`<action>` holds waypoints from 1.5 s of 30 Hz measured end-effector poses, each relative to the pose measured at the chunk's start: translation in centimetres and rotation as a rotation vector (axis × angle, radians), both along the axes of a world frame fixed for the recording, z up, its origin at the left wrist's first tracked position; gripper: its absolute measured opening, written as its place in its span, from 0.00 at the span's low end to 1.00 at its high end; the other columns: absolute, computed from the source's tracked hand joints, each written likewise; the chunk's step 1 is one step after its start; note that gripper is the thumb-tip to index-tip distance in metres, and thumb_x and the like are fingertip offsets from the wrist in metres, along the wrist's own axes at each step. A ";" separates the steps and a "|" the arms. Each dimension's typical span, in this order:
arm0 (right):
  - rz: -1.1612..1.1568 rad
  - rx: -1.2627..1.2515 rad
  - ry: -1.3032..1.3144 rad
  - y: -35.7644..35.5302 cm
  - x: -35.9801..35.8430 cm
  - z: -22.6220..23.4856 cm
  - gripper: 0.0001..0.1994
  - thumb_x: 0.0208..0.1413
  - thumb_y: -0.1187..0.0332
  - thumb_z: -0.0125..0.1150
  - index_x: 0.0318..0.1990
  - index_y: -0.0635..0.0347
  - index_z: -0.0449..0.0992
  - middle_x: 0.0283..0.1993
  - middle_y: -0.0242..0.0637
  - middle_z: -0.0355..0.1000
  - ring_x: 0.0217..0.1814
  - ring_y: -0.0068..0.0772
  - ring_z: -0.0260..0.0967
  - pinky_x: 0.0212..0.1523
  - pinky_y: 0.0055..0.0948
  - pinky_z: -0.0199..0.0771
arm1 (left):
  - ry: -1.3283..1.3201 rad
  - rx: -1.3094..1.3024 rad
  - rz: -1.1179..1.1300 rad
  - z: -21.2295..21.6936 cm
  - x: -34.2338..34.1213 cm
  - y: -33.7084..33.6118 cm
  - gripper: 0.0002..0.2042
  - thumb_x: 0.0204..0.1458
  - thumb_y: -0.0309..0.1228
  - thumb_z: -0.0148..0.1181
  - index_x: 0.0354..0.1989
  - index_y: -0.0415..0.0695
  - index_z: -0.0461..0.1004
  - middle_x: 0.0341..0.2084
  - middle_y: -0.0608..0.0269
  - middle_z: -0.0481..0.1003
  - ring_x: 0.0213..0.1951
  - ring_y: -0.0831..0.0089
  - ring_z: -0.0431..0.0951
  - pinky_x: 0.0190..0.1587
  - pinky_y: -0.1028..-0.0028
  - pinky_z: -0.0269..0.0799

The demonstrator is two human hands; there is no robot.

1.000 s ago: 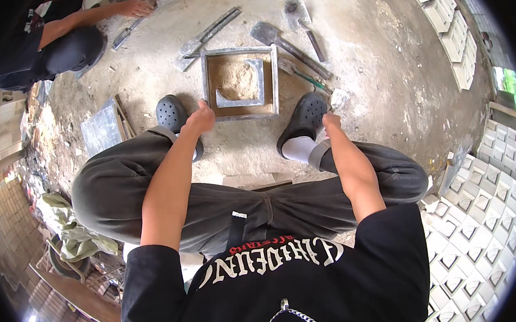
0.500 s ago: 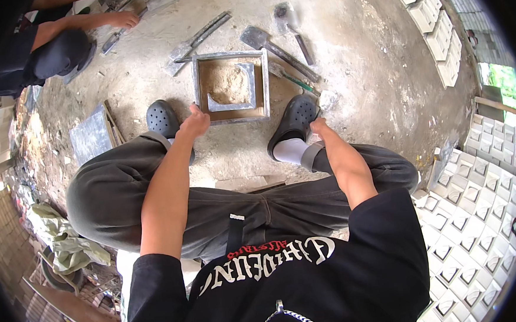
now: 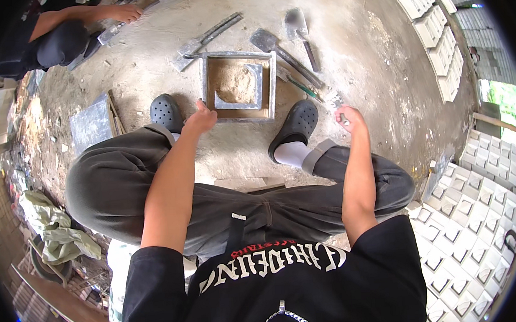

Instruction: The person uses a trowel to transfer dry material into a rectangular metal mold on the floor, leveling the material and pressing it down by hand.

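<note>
One view only: head-worn fisheye, left of a side-by-side pair, looking steeply down over the wearer's own chest and squatting legs to the concrete floor [image 3: 346,55]. Picture upright, not mirrored. Wearer's black shirt fills the lower centre, close to the lens; both forearms rise from there toward mid-frame, left hand [image 3: 199,118] and right hand [image 3: 349,118] at moderate range. Square metal mould frame [image 3: 240,85] sits upper centre, farther off. A second person's arm [image 3: 84,17] enters at upper left edge. Stacked white tiles [image 3: 480,218] curve along the right rim; straight edges bow there. Dark vignette rings the frame.
</note>
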State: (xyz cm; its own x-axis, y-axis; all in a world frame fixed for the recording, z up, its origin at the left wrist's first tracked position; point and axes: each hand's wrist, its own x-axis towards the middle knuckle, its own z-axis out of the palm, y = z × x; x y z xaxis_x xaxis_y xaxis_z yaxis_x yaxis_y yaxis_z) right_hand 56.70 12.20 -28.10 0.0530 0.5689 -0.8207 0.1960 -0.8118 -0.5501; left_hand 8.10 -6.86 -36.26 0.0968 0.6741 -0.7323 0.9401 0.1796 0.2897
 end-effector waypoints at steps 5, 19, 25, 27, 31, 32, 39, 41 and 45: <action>-0.498 0.340 0.067 1.1 -2.9 2.7 0.18 0.45 0.83 0.52 0.47 0.70 0.66 0.50 0.52 0.64 0.38 0.47 0.70 0.38 0.37 0.81 | -0.153 0.148 0.643 -1.4 0.3 -2.9 0.47 0.54 0.53 0.48 0.66 0.27 0.32 0.57 0.29 0.61 0.60 0.42 0.64 0.62 0.55 0.59; -0.493 1.100 -0.236 2.8 -7.7 1.9 0.22 0.59 0.60 0.58 0.14 0.58 0.64 0.13 0.30 0.61 0.17 0.26 0.58 0.22 0.29 0.59 | -0.016 0.040 0.579 4.3 2.5 -2.1 0.70 0.31 0.75 0.59 0.69 0.36 0.24 0.66 0.38 0.48 0.66 0.46 0.54 0.64 0.51 0.56; -0.275 1.043 0.252 -1.2 -17.9 11.1 0.22 0.61 0.65 0.54 0.14 0.54 0.59 0.11 0.27 0.55 0.12 0.20 0.51 0.16 0.26 0.54 | -0.002 -0.104 0.555 4.7 1.9 -1.1 0.73 0.29 0.74 0.60 0.67 0.33 0.22 0.66 0.35 0.45 0.67 0.43 0.52 0.65 0.55 0.53; -0.164 1.026 0.475 -2.4 -20.3 12.4 0.22 0.62 0.66 0.52 0.14 0.53 0.58 0.11 0.28 0.55 0.12 0.20 0.50 0.16 0.26 0.54 | 0.002 -0.137 0.552 4.8 2.1 -1.1 0.73 0.29 0.74 0.60 0.67 0.32 0.21 0.66 0.35 0.45 0.67 0.43 0.51 0.66 0.55 0.53; 0.093 1.049 0.529 -5.2 -26.5 11.7 0.23 0.65 0.67 0.44 0.13 0.54 0.55 0.10 0.28 0.51 0.11 0.24 0.49 0.16 0.30 0.53 | -0.023 -0.121 0.553 4.5 1.9 -1.1 0.73 0.30 0.74 0.60 0.67 0.32 0.21 0.66 0.35 0.45 0.67 0.43 0.50 0.66 0.56 0.52; 0.164 1.050 0.559 -5.8 -27.6 11.3 0.22 0.63 0.70 0.44 0.13 0.56 0.56 0.11 0.30 0.53 0.12 0.23 0.50 0.17 0.29 0.54 | -0.037 -0.115 0.556 4.5 1.9 -1.1 0.72 0.30 0.74 0.60 0.67 0.32 0.21 0.66 0.35 0.44 0.67 0.43 0.50 0.66 0.56 0.51; 0.389 1.098 0.524 -8.3 -31.0 9.6 0.15 0.55 0.75 0.54 0.17 0.69 0.67 0.13 0.28 0.61 0.15 0.16 0.56 0.17 0.21 0.53 | -0.019 -0.127 0.574 4.7 2.1 -1.0 0.72 0.31 0.73 0.61 0.67 0.32 0.22 0.67 0.37 0.43 0.68 0.43 0.47 0.67 0.54 0.47; 0.358 1.078 0.555 -8.6 -30.8 9.6 0.15 0.55 0.75 0.53 0.16 0.69 0.66 0.13 0.28 0.61 0.15 0.16 0.55 0.17 0.22 0.52 | -0.023 -0.131 0.578 4.9 2.1 -1.1 0.72 0.31 0.73 0.61 0.68 0.33 0.22 0.67 0.37 0.42 0.68 0.43 0.47 0.67 0.52 0.47; 0.332 1.051 0.606 -9.4 -31.0 9.9 0.15 0.54 0.76 0.53 0.16 0.69 0.65 0.13 0.28 0.60 0.15 0.16 0.54 0.16 0.22 0.50 | -0.040 -0.132 0.588 4.5 2.1 -1.2 0.72 0.30 0.72 0.62 0.68 0.35 0.21 0.67 0.37 0.42 0.68 0.43 0.47 0.67 0.50 0.46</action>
